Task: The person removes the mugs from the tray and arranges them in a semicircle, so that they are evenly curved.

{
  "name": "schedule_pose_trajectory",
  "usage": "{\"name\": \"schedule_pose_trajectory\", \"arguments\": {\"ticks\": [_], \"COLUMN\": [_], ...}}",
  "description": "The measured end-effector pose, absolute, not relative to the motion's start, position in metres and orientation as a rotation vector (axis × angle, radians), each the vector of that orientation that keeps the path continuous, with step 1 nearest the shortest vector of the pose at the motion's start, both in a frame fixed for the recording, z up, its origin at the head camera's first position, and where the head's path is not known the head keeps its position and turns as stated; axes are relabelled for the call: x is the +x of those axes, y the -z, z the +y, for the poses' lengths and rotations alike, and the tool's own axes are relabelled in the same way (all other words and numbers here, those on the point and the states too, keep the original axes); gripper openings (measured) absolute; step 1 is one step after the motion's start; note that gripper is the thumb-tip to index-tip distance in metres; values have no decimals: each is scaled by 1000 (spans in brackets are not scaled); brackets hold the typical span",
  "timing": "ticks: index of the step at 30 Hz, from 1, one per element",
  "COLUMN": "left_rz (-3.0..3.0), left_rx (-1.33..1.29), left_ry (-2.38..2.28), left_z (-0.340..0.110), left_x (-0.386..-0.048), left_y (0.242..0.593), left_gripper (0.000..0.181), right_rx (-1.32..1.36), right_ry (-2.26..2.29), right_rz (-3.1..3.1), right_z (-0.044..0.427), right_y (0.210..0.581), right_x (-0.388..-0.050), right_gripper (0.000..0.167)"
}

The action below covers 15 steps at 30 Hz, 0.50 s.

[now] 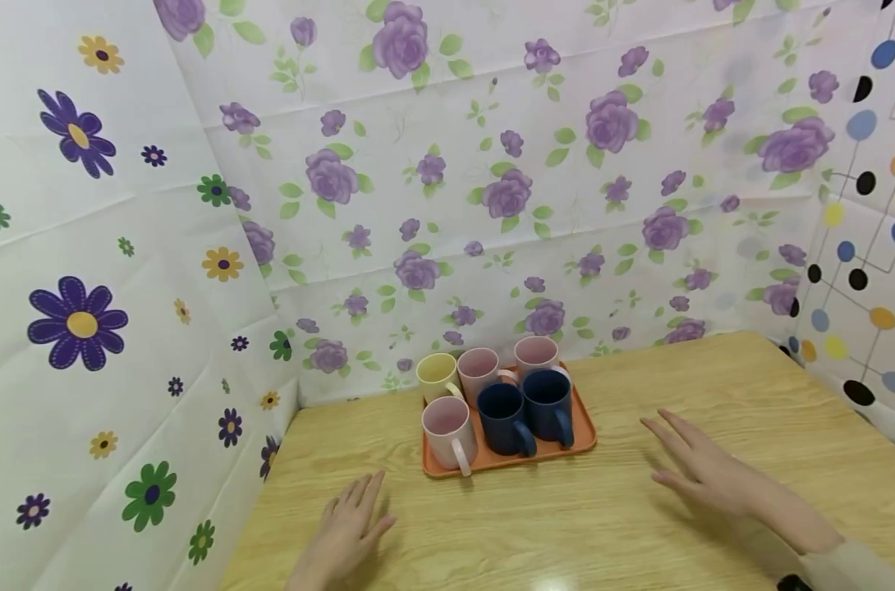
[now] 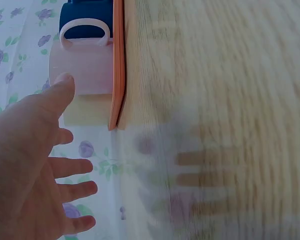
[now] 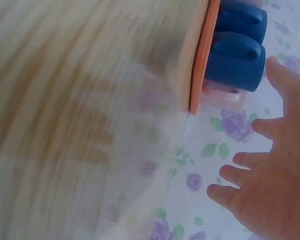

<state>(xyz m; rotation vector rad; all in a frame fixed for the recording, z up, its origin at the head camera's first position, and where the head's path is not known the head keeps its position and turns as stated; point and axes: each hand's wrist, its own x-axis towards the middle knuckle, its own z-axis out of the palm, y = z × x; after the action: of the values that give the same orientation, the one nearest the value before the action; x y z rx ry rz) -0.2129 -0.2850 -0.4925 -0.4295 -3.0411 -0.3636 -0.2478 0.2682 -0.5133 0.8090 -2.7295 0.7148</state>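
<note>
An orange tray [image 1: 584, 427] holds several upright mugs: a yellow mug [image 1: 438, 379] and two pink mugs at the back, a pink mug [image 1: 447, 431] and two dark blue mugs [image 1: 502, 419] in front. My left hand [image 1: 344, 525] hovers over the table at the tray's front left, fingers spread, holding nothing. To the right of the tray my right hand [image 1: 721, 480] is held with its fingers extended, also touching nothing. The left wrist view shows the left hand [image 2: 35, 165] apart from the pink mug [image 2: 85, 67]; the right wrist view shows the right hand [image 3: 280, 155] apart from a blue mug [image 3: 237, 62].
The wood-grain table [image 1: 492, 525] meets a flowered cloth wall [image 1: 447, 205] just behind the tray. Another patterned cloth [image 1: 122, 410] hangs at the left, and a dotted one [image 1: 872, 246] at the right.
</note>
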Motion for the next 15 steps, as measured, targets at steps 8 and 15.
{"name": "schedule_pose_trajectory", "arguments": {"ticks": [8,15], "left_rz": [-3084,-3000], "left_rx": [-488,-571], "left_ry": [513,628], "left_z": [-278,-271], "left_x": [-216,-224], "left_y": [492,494], "left_gripper": [66,59], "right_rx": [798,750], "right_ry": [-893,-1057], "right_rz": [-2747,-2734], "right_z": [253,233], "right_y": [511,504], "right_x": [-257,-268], "right_gripper": [67,59]}}
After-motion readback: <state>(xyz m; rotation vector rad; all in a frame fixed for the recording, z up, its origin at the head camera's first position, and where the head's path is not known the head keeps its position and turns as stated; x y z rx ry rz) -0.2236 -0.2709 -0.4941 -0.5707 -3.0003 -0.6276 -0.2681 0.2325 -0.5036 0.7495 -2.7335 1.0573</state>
